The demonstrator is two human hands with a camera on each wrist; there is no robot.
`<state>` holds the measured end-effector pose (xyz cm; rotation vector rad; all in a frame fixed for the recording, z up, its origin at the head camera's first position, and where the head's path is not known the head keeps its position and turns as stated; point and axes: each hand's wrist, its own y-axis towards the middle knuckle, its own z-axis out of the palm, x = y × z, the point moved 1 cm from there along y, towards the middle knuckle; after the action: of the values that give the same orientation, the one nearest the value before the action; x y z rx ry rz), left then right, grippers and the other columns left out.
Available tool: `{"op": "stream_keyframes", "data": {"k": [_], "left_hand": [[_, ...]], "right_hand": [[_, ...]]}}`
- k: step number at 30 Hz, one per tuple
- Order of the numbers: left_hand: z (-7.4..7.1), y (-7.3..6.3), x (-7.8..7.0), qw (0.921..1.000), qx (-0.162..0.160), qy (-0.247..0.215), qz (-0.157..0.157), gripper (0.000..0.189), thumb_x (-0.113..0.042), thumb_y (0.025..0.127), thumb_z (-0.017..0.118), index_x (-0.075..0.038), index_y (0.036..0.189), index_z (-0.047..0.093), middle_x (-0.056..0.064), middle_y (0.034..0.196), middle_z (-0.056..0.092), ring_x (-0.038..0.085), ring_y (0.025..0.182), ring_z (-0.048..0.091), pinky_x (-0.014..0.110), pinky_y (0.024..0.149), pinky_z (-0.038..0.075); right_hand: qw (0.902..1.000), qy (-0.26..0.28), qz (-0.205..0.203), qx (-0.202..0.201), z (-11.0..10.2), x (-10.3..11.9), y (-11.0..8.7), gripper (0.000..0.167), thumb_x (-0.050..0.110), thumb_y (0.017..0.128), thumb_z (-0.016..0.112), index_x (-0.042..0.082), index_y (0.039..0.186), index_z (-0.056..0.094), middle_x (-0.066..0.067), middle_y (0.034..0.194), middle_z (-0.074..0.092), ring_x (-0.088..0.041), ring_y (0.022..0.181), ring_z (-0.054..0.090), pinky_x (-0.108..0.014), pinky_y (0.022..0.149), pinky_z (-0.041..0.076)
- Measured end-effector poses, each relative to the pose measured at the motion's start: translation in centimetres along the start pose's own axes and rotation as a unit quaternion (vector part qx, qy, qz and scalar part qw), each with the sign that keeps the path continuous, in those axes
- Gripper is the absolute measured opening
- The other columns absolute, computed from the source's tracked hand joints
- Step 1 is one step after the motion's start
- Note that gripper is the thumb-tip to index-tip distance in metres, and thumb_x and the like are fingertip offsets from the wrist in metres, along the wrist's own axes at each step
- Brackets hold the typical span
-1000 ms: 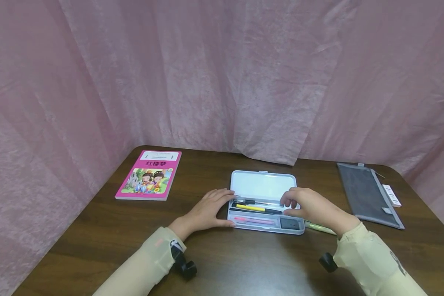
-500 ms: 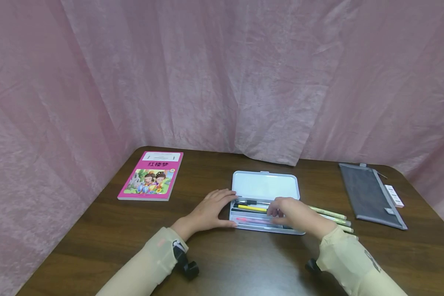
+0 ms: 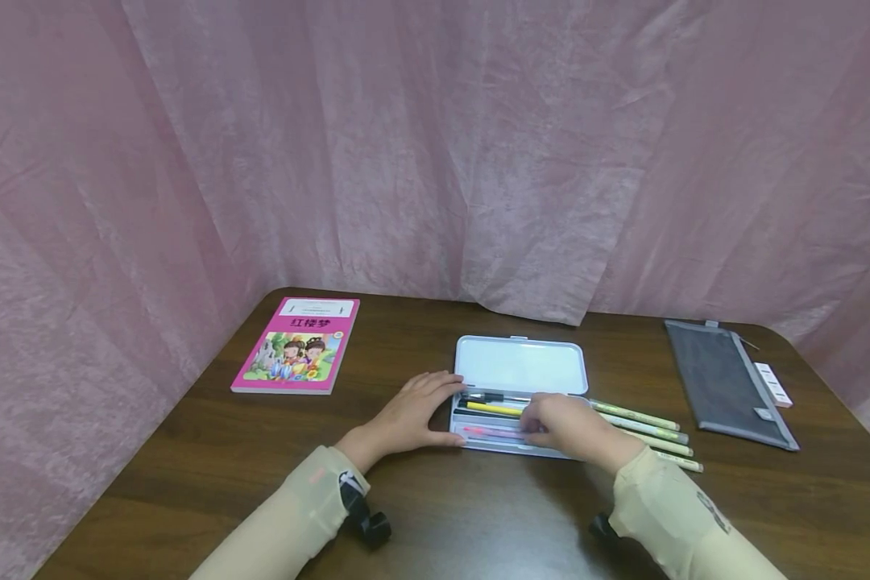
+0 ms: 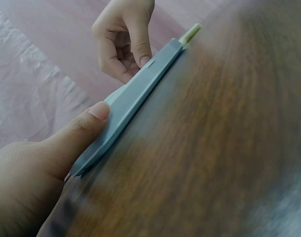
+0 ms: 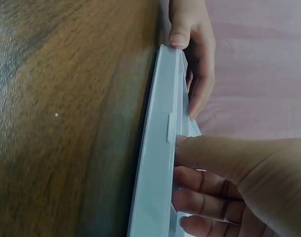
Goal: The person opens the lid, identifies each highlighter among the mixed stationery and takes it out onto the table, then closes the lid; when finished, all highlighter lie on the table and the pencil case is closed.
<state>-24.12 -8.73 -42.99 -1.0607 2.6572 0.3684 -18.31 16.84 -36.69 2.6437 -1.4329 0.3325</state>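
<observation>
An opened pale blue pencil case (image 3: 519, 365) lies on the table with its lid tipped back. My left hand (image 3: 406, 411) holds the left end, thumb at the front edge and fingers toward the hinge. Inside are a yellow-and-black pen (image 3: 491, 409), a clear-barrelled pen (image 3: 484, 396) behind it and a pink stick-like item (image 3: 487, 432) in the front compartment. My right hand (image 3: 569, 428) reaches into the right half of the case with bent fingers. In the right wrist view its fingertips disappear behind the front wall; I cannot tell whether they pinch anything.
Several green-patterned pens (image 3: 648, 439) lie at the case's right. Further right are a grey mesh zip pouch (image 3: 728, 387) and a small white box (image 3: 772, 384). A pink book (image 3: 297, 346) lies at left. A pink curtain (image 3: 435, 161) hangs behind the wooden table (image 3: 435, 515).
My right hand has moved left and nearer the front, dipping into the case, and now covers the dark block in the right compartment. The green pens have come into view. My left hand stays put.
</observation>
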Motion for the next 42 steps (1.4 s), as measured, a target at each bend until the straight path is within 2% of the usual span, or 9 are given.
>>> {"op": "stream_keyframes", "data": {"k": [7, 16, 24, 33, 42], "left_hand": [[0.0, 0.0, 0.0, 1.0, 0.004, -0.005, -0.004, 0.083, -0.066, 0.08, 0.063, -0.022, 0.146, 0.039, -0.003, 0.154, 0.037, 0.019, 0.147, 0.026, 0.044, 0.122, 0.02], [-0.1, -0.1, 0.0, 1.0, 0.006, -0.002, -0.003, 0.084, -0.067, 0.079, 0.063, -0.023, 0.146, 0.039, -0.003, 0.154, 0.036, 0.019, 0.147, 0.026, 0.044, 0.122, 0.02], [0.0, -0.1, 0.1, 1.0, 0.005, -0.004, -0.001, 0.084, -0.068, 0.079, 0.062, -0.023, 0.146, 0.04, -0.004, 0.154, 0.036, 0.019, 0.147, 0.027, 0.045, 0.122, 0.02], [-0.2, -0.1, 0.1, 0.9999, 0.008, -0.01, -0.006, 0.083, -0.069, 0.079, 0.062, -0.025, 0.146, 0.039, -0.004, 0.155, 0.035, 0.019, 0.147, 0.026, 0.045, 0.122, 0.02], [-0.1, -0.2, 0.0, 0.9998, 0.01, -0.012, -0.007, 0.083, -0.068, 0.079, 0.061, -0.024, 0.146, 0.039, -0.004, 0.155, 0.035, 0.019, 0.147, 0.026, 0.046, 0.122, 0.019]], "right_hand": [[0.9999, -0.004, 0.008, 0.01, -0.2, 0.4, 0.1, 0.006, 0.016, 0.081, 0.076, 0.013, 0.086, 0.075, 0.005, 0.08, 0.063, -0.007, 0.072, 0.057, -0.025, 0.067, 0.052], [0.9985, 0.021, 0.038, 0.033, -0.2, 0.5, 0.3, 0.007, 0.014, 0.08, 0.077, 0.014, 0.085, 0.072, 0.005, 0.078, 0.06, -0.007, 0.068, 0.049, -0.023, 0.065, 0.048], [0.994, 0.05, 0.074, 0.063, -0.1, 0.4, 0.7, 0.01, 0.014, 0.08, 0.078, 0.015, 0.087, 0.071, 0.005, 0.081, 0.062, -0.009, 0.072, 0.052, -0.029, 0.073, 0.052], [0.9974, 0.02, 0.031, 0.062, -0.2, 0.5, 0.8, 0.007, 0.015, 0.081, 0.077, 0.012, 0.088, 0.074, 0.004, 0.08, 0.064, -0.007, 0.069, 0.051, -0.027, 0.068, 0.051], [0.9956, 0.028, 0.049, 0.075, -0.3, 0.6, 1.1, 0.007, 0.014, 0.08, 0.077, 0.013, 0.083, 0.071, 0.006, 0.074, 0.062, -0.01, 0.067, 0.05, -0.027, 0.067, 0.047]]}}
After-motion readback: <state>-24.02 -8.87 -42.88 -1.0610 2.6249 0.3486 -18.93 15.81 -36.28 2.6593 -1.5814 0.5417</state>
